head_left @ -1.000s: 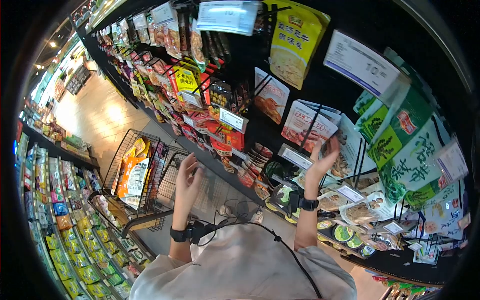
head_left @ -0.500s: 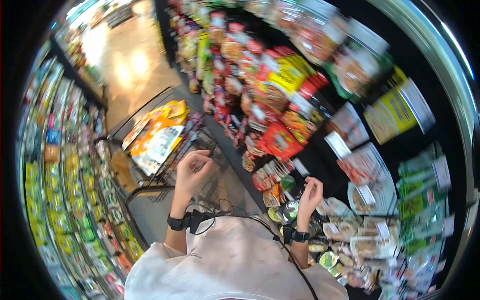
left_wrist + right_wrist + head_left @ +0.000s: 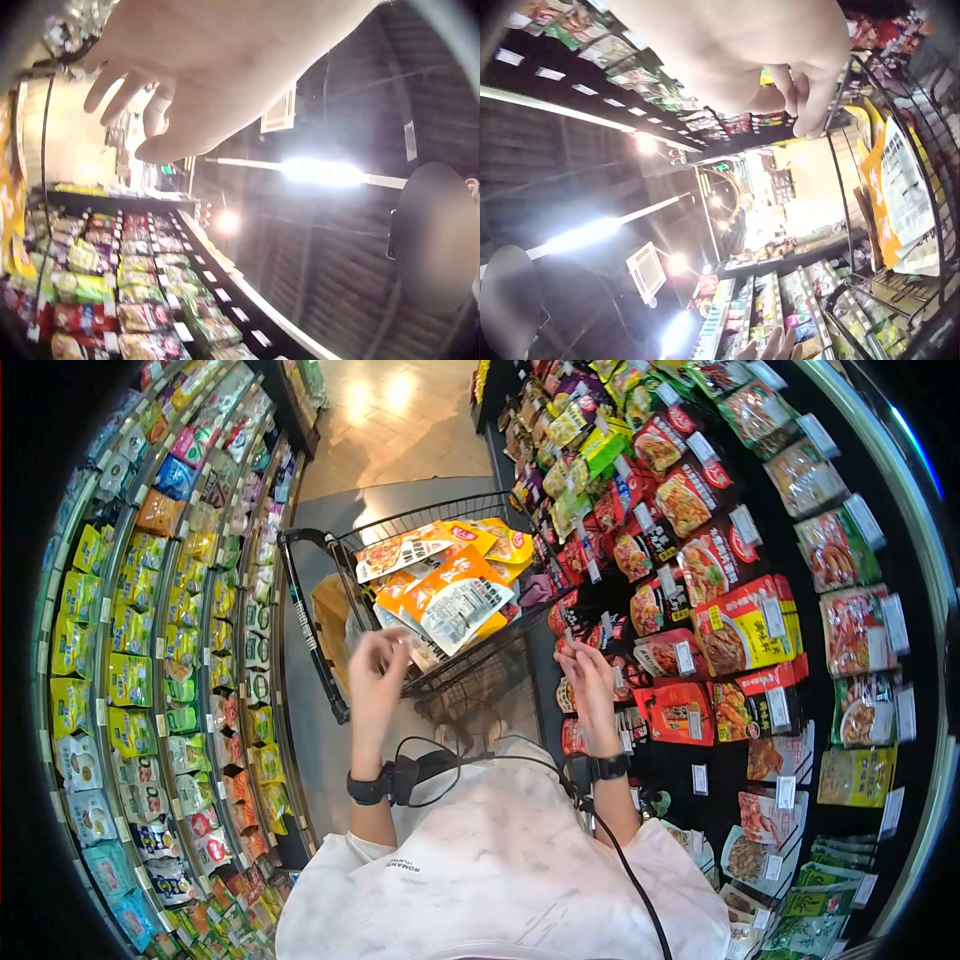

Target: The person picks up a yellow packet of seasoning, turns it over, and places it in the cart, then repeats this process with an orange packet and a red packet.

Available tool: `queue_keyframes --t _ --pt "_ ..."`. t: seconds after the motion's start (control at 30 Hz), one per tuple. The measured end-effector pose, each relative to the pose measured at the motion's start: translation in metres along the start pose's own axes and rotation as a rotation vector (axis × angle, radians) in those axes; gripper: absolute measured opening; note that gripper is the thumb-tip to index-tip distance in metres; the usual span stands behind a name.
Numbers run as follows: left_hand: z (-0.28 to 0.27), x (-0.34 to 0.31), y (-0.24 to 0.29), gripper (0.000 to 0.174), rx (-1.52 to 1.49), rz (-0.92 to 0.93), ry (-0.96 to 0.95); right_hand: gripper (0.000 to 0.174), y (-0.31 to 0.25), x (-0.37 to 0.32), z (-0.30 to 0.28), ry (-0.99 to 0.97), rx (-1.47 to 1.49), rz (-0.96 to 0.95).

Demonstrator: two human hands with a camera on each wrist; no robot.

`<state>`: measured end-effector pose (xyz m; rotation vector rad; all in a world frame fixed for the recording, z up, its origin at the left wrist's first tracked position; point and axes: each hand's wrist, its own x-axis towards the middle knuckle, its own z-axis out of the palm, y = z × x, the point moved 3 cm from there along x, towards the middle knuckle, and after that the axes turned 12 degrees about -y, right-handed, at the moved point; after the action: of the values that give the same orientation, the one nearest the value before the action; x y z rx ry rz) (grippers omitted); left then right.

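Note:
Both hands are raised in front of the body with nothing in them. My left hand (image 3: 377, 680), its fingers loosely bent, is above the near side of a black wire shopping cart (image 3: 345, 628). In the left wrist view, no item touches that left hand (image 3: 195, 82). My right hand (image 3: 592, 695) hovers between the cart and the right shelf, fingers relaxed. The right wrist view shows this right hand (image 3: 757, 52) bare, beside the cart's wire side. Inside the cart lie several food packets, an orange and white pouch (image 3: 455, 598) on top.
Red and yellow seasoning pouches (image 3: 745, 630) hang on the dark rack at the right, with price tags (image 3: 773, 617) in front. Yellow-green packets (image 3: 130, 680) fill the sloped shelves at the left. Beyond the cart, a tiled floor (image 3: 400, 430) runs along the aisle.
The head view has swung left from the hanging pouches toward the cart. My right hand has come back from the packets on the rack, holding nothing. My left hand stays raised and empty.

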<state>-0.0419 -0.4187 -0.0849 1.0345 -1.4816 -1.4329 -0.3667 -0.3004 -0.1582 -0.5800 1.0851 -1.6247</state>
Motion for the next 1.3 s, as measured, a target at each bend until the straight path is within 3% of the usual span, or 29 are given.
queue_keyframes --t 0.07,0.13,0.2,0.23,0.33,0.37,0.43,0.47,0.5,0.53,0.57,0.6,0.67,0.7,0.73,0.77,0.8,0.83,0.87,1.0,1.13,1.3 --pt "-0.036 0.005 -0.013 0.014 0.247 0.08 0.239 0.019 0.018 0.046 -0.003 0.011 -0.001 -0.028" --pt "-0.074 0.002 -0.041 0.047 0.367 -0.065 0.371 0.02 0.043 0.096 -0.018 0.002 -0.009 -0.055" --pt "-0.104 0.002 -0.072 0.067 0.391 -0.268 0.514 0.022 0.07 0.157 -0.037 -0.018 -0.092 -0.009" --pt "-0.123 0.002 -0.097 0.09 0.373 -0.405 0.5 0.026 0.082 0.187 -0.041 -0.032 -0.178 0.038" --pt "-0.131 0.003 -0.123 0.104 0.248 -0.588 0.518 0.023 0.146 0.279 -0.085 -0.166 -0.798 0.154" --pt "-0.126 0.009 -0.125 0.094 0.217 -0.624 0.529 0.02 0.165 0.292 -0.096 -0.19 -0.974 0.212" --pt "-0.128 0.014 -0.156 0.1 0.081 -0.631 0.374 0.019 0.199 0.325 -0.113 -0.233 -1.185 0.402" --pt "-0.123 0.017 -0.155 0.103 0.079 -0.698 0.317 0.02 0.222 0.336 -0.124 -0.333 -1.274 0.369" --pt "-0.123 0.015 -0.165 0.093 0.174 -0.665 0.401 0.023 0.245 0.345 -0.133 -0.43 -1.358 0.327" --pt "-0.127 0.015 -0.18 0.084 0.265 -0.612 0.493 0.045 0.226 0.332 -0.113 -0.514 -1.101 0.218" --pt "-0.132 0.014 -0.192 0.079 0.325 -0.578 0.51 0.053 0.275 0.345 -0.143 -0.515 -1.119 0.125" --pt "-0.135 0.01 -0.198 0.08 0.472 -0.67 0.596 0.059 0.268 0.338 -0.136 -0.51 -1.083 0.458" --pt "-0.159 0.002 -0.238 0.088 0.504 -0.49 0.524 0.064 0.298 0.342 -0.154 -0.452 -0.958 0.38" --pt "-0.163 -0.001 -0.248 0.09 0.537 -0.548 0.529 0.067 0.307 0.348 -0.157 -0.44 -0.992 0.473" --pt "-0.15 0.003 -0.228 0.093 0.646 -0.833 0.596 0.067 0.304 0.351 -0.155 -0.477 -1.094 0.506" --pt "-0.137 0.009 -0.21 0.094 0.656 -0.888 0.603 0.064 0.307 0.356 -0.157 -0.472 -1.231 0.582" --pt "-0.13 0.011 -0.2 0.094 0.662 -0.951 0.603 0.057 0.308 0.356 -0.156 -0.397 -1.25 0.441" --pt "-0.131 0.014 -0.199 0.092 0.666 -0.966 0.633 0.058 0.327 0.364 -0.164 -0.241 -1.186 0.389" --pt "-0.129 0.013 -0.201 0.091 0.669 -0.989 0.656 0.062 0.296 0.359 -0.142 -0.208 -1.115 0.396" --pt "-0.117 0.02 -0.183 0.087 0.652 -1.033 0.677 0.064 0.286 0.372 -0.128 -0.367 -1.115 0.33" --pt "-0.11 0.023 -0.173 0.087 0.667 -1.046 0.681 0.066 0.326 0.379 -0.152 -0.594 -1.058 0.242" --pt "-0.106 0.019 -0.172 0.085 0.691 -1.029 0.71 0.061 0.329 0.374 -0.158 -0.617 -1.016 0.414"
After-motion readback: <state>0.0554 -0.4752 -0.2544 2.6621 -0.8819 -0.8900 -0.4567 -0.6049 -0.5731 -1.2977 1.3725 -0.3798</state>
